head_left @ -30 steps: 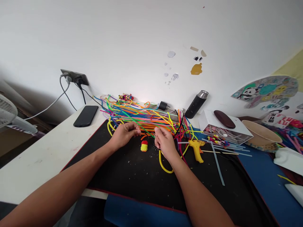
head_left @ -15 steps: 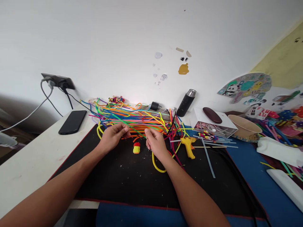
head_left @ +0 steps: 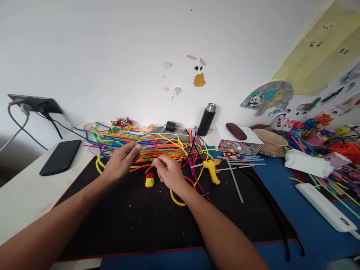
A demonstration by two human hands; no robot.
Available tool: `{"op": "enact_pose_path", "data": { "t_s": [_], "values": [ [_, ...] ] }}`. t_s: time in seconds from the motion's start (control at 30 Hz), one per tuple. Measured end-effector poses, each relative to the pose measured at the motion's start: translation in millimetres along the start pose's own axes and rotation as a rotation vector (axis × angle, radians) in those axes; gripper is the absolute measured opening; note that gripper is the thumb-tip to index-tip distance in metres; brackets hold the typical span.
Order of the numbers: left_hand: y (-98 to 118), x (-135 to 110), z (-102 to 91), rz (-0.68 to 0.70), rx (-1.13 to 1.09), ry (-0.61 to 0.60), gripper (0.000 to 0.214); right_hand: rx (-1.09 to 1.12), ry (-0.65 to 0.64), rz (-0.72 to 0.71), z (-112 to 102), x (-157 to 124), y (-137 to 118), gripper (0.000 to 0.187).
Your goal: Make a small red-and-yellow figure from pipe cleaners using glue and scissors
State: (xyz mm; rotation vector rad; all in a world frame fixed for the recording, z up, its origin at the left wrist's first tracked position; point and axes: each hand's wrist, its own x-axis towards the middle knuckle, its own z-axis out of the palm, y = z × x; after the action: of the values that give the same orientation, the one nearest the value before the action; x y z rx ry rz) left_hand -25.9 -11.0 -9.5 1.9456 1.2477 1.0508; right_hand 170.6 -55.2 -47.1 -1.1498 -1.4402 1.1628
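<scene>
Fingers (head_left: 136,149): pinched closed on left hand (head_left: 119,161) and right hand (head_left: 171,173); cannot tell whether gripping anything. Positioned above black mat (head_left: 140,221), near red-and-yellow piece (head_left: 150,181) and pipe cleaners (head_left: 165,143).

Fuzzy pipe cleaners (head_left: 165,140), smooth plastic glue gun (head_left: 213,174)

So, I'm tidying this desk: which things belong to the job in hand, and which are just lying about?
Likely the job's: colourful fuzzy stems; red-and-yellow piece; yellow glue gun.

Probably just lying about: black phone; black flask; brown case.
</scene>
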Motion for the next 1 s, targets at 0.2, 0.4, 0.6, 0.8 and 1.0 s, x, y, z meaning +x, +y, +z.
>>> {"op": "enact_pose_path", "data": {
  "t_s": [0.2,0.4,0.6,0.8,1.0],
  "values": [
    [-17.6,0.6,5.8,-0.001,0.114,0.01,0.047,-0.194,-0.021,-0.01,1.8,-2.8,3.3,0.031],
    [-25.0,11.7,-0.7,0.214,0.257,0.116,0.039,-0.035,0.032,0.009,7.8,2.1,11.4,0.032],
    [-31.1,9.2,-4.7,0.164,0.188,0.097,0.043,-0.031,0.071,0.019,5.1,7.5,2.8,0.033],
    [-43.5,8.6,-6.3,0.069,0.051,0.054,0.046,-0.522,0.144,-0.034,-31.7,20.1,-11.6,0.036],
    [-43.8,9.0,-8.0,0.005,-0.078,0.023,0.046,-0.833,0.188,0.012,-90.5,29.1,-21.3,0.029]
  ]
}}
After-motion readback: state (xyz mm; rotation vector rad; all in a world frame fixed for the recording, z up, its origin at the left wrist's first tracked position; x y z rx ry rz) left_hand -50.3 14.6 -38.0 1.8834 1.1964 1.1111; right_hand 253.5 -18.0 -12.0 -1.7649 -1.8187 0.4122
